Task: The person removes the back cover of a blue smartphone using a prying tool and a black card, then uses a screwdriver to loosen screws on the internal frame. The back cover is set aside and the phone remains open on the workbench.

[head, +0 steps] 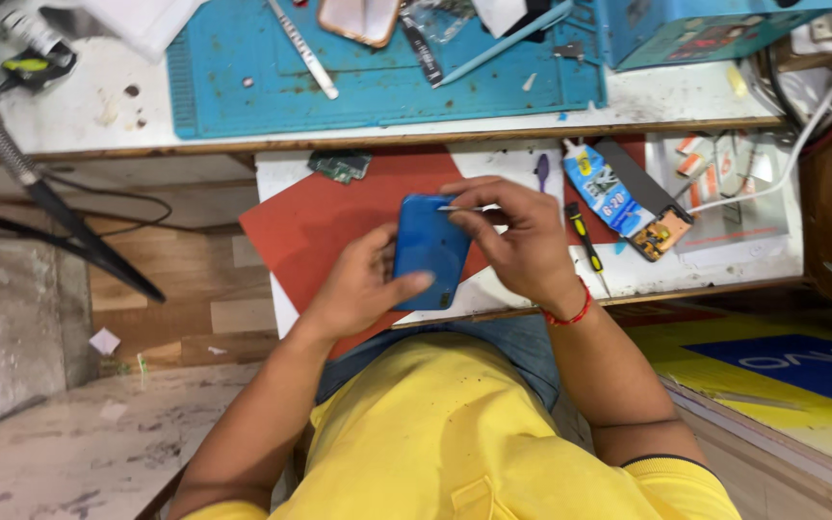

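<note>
So right now my left hand (pixel 363 284) is wrapped around a blue phone (pixel 429 250), thumb across its back near the bottom edge and the other fingers closed underneath. The phone sits tilted over the red mat (pixel 310 226) on the pull-out shelf (pixel 628 274), just above my lap, back side facing up at me.

My right hand (pixel 522 241) is pinched shut on a thin metal tool (pixel 464 208), and the tip rests right at the phone's top right edge. I can't tell whether it's actually in the seam or just lying on the surface, because my fingers cover that spot.

What worries me, as a judgement call: the tool is skinny and the phone is only held from one side, so if I lean on it the tip could skid across the back and scratch it, or jab my left thumb. The phone also hangs partly over the front lip of the shelf, so a loose grip could drop it into my lap.

There's a glue tube (pixel 609 197) and a small screwdriver (pixel 585 236) close to my right wrist, so a careless elbow move could knock those off. The blue work mat (pixel 243 87) up top is cluttered too.
</note>
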